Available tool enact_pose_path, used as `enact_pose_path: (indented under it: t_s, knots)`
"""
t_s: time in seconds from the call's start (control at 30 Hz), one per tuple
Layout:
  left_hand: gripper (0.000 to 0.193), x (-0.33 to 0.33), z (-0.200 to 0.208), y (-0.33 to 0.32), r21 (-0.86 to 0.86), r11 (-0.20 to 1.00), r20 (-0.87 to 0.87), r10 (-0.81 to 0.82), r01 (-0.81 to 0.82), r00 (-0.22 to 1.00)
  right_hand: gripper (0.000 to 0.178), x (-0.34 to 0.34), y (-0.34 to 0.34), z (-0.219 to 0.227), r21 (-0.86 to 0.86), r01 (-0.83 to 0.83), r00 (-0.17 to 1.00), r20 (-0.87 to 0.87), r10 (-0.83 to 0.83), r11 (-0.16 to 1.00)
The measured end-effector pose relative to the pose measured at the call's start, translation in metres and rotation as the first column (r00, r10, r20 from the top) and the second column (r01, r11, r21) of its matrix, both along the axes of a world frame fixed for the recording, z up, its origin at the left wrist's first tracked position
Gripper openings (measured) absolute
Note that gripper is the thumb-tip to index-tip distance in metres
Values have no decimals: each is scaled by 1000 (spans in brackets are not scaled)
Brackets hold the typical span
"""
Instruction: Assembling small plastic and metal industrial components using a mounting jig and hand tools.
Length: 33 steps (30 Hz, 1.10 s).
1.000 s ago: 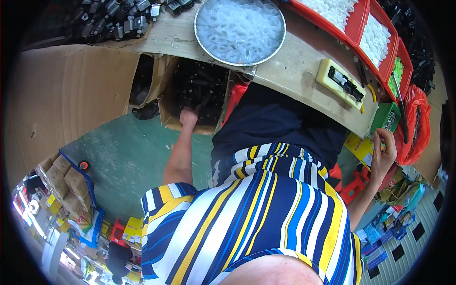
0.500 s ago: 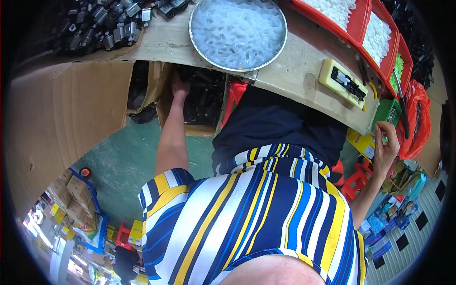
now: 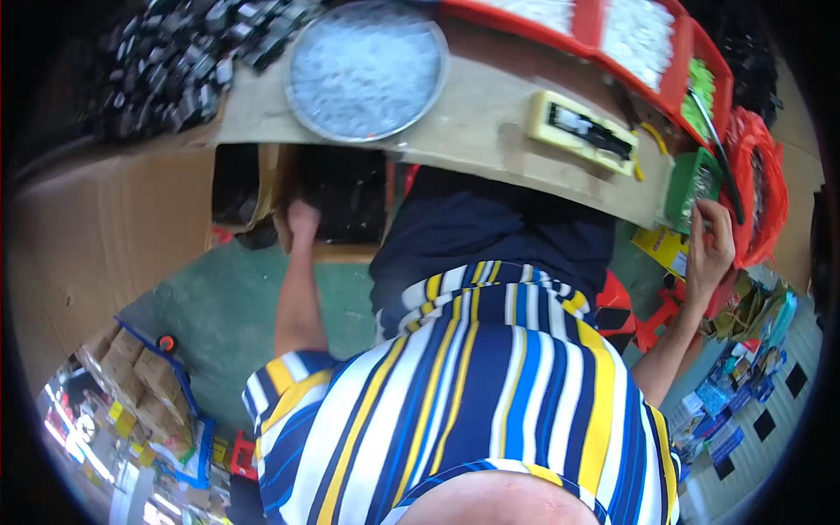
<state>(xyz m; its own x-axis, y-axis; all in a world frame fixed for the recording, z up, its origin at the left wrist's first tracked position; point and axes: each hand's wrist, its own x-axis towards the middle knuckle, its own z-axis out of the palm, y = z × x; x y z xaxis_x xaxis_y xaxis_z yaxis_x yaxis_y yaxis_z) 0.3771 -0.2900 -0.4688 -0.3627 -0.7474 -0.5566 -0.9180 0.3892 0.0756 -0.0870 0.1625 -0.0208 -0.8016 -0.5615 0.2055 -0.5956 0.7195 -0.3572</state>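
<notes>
My left hand (image 3: 304, 219) reaches down into an open cardboard box (image 3: 346, 254) of dark parts below the worktable. Its fingers are blurred and partly lost against the dark contents. On the right, my right hand (image 3: 712, 243) is at the near edge of a small green bin (image 3: 682, 197) holding small shiny metal pieces. The fingers of that hand are curled together at the tips; whatever they pinch is too small to make out. On the table left of the bin lies a pale yellow block fixture (image 3: 541, 119) with a black elongated part (image 3: 591, 133) in it.
A round pan (image 3: 366, 70) of translucent whitish pieces stands on the table (image 3: 472, 131). Dark metal parts (image 3: 188, 74) are heaped at far left. A red divided tray (image 3: 592, 24) holds white and green pieces. A red plastic bag (image 3: 761, 188) sits beside the green bin.
The whole view has shifted, with table items now further left. My right hand's fingertips have come up to the green bin's edge. My left hand appears drawn slightly back toward me in the box.
</notes>
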Motion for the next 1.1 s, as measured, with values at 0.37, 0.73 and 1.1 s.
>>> enact_pose_path:
  t_s: [0.37,0.73,1.1]
  knots:
    - [33,-159,380,80,504,805,-552,21,314,833,15,-57,34,-19,69,115,993,-18,-114,991]
    - [17,-392,479,134,-447,543,-714,-695,711,82,8,-59,35,-24,-84,80,996,38,-77,993]
    - [13,-503,415,134,-594,330,-463,-886,734,23,11,-55,32,-17,-182,78,996,-26,-84,980]
